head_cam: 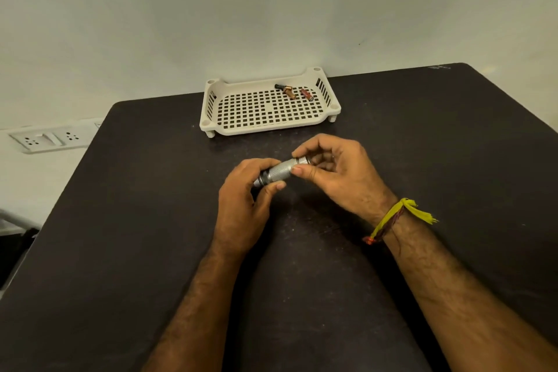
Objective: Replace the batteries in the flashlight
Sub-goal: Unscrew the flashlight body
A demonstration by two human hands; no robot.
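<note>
Both hands grip a silver flashlight (279,173) above the table (422,160).
Left hand (244,202) wraps its head; right hand (335,172) pinches the tail; batteries (294,92), seemingly three, lie in the tray (211,118) at 12 o'clock.

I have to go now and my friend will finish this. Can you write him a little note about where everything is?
Left hand: grips one end of the silver flashlight, held just above the black table.
Right hand: pinches the other end, at the cap.
Batteries: lying in the white tray's far right corner.
Done: can't tell; the flashlight looks closed.
Left: can't tell which batteries are new; check before swapping.
</note>
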